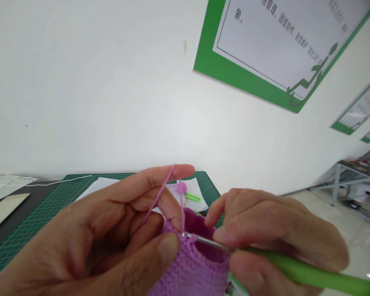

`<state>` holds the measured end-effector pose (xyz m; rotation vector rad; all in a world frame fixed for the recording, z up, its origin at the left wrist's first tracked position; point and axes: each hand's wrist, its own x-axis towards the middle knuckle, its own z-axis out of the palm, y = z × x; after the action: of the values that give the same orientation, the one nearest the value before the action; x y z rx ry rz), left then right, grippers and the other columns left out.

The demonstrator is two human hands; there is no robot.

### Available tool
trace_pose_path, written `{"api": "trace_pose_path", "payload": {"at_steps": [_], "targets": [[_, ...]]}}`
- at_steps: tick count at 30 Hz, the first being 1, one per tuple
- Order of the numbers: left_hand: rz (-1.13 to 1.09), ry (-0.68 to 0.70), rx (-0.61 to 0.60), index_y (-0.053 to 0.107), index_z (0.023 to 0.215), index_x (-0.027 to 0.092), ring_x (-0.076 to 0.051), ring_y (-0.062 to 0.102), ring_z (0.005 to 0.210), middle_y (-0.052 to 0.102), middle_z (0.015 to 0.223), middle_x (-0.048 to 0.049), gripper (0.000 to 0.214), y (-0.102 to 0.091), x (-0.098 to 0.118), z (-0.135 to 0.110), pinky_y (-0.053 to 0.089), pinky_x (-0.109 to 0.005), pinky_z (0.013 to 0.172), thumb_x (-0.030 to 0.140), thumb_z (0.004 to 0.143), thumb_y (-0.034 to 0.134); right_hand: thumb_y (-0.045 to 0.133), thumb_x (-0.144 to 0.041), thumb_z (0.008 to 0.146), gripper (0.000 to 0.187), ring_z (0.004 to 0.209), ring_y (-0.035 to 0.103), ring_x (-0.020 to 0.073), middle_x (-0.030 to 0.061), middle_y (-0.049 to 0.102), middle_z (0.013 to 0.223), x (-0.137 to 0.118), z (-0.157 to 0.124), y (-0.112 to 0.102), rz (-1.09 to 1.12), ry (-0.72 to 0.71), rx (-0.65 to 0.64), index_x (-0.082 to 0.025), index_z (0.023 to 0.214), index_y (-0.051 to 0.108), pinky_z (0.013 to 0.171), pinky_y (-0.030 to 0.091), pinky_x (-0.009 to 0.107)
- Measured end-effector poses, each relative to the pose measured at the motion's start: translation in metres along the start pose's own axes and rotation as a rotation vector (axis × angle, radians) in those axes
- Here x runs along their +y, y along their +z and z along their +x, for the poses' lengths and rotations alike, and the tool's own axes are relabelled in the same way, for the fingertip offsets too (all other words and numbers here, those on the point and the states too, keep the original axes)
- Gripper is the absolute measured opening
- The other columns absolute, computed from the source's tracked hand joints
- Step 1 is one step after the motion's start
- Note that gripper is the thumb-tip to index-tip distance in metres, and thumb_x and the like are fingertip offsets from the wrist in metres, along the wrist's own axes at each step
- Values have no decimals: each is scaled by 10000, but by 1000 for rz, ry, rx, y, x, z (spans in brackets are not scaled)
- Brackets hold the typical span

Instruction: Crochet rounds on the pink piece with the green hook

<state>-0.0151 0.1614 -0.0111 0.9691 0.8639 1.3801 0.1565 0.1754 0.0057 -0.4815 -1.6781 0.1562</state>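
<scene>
My left hand (92,238) pinches the rim of a purple crocheted piece (194,267) between thumb and fingers. A strand of purple yarn (160,193) runs over its raised index finger down to the work. My right hand (274,234) grips a crochet hook with a green handle (311,275). The hook's metal tip (188,236) sits at the rim of the purple piece, right by my left thumb. Both hands are closed around what they hold, close to the camera.
A green cutting mat (49,201) covers the table below, with white paper (95,187) and small pink and green clips (188,193) on it. A ruler (3,209) lies at the left. Green-framed posters (265,49) hang on the white wall. A metal table (351,172) stands at the far right.
</scene>
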Motion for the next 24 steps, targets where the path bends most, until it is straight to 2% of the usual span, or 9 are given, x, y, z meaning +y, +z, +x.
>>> {"api": "trace_pose_path", "payload": {"at_steps": [2, 5, 11, 14, 17, 21, 24], "targets": [[22, -22, -34, 682, 1237, 403, -238, 714, 623, 695, 645, 7, 678, 1, 8, -7, 603, -265, 493, 173, 622, 853, 753, -348, 812, 205, 446, 614, 84, -62, 671, 541, 1, 0, -5, 4, 2, -32, -207, 695, 662, 428, 539, 222], [26, -56, -84, 754, 1113, 381, -207, 723, 614, 707, 688, 20, 552, 3, 19, -10, 609, -231, 521, 74, 659, 819, 731, -324, 836, 211, 437, 606, 61, -64, 675, 557, -1, 0, -6, 59, 26, -95, -195, 696, 641, 453, 550, 195], [-34, -115, -109, 728, 1162, 366, -150, 680, 652, 706, 722, 33, 563, 11, 29, -15, 582, -165, 582, 0, 734, 731, 700, -322, 861, 313, 389, 547, 29, -80, 615, 507, -7, -1, 4, 81, 54, 95, -179, 601, 600, 410, 495, 165], [-10, -74, -125, 719, 1181, 345, -161, 706, 695, 716, 727, 34, 594, 13, 28, -16, 592, -170, 617, -56, 744, 683, 704, -307, 856, 281, 415, 552, 27, -74, 614, 539, -7, -3, 6, 115, 96, 84, -184, 616, 626, 427, 514, 157], [44, -8, -130, 719, 1176, 363, -173, 719, 671, 713, 721, 40, 609, 8, 22, -12, 599, -189, 578, -47, 725, 710, 715, -318, 844, 296, 415, 545, 33, -72, 599, 523, -7, -2, 8, 93, 86, 94, -183, 598, 621, 431, 525, 167], [74, 46, -145, 699, 1218, 375, -202, 700, 641, 700, 696, 28, 582, 1, 13, -7, 604, -255, 585, 119, 707, 812, 699, -309, 857, 288, 403, 532, 33, -75, 587, 510, -8, 0, 12, 71, 68, 126, -183, 609, 623, 443, 543, 179], [34, 24, -146, 659, 1257, 408, -187, 680, 639, 689, 688, 39, 623, 2, 14, -8, 591, -250, 588, 82, 737, 765, 714, -267, 839, 249, 423, 546, 39, -75, 592, 533, -9, 2, 16, 53, 35, 169, -186, 630, 606, 445, 539, 181]]}}
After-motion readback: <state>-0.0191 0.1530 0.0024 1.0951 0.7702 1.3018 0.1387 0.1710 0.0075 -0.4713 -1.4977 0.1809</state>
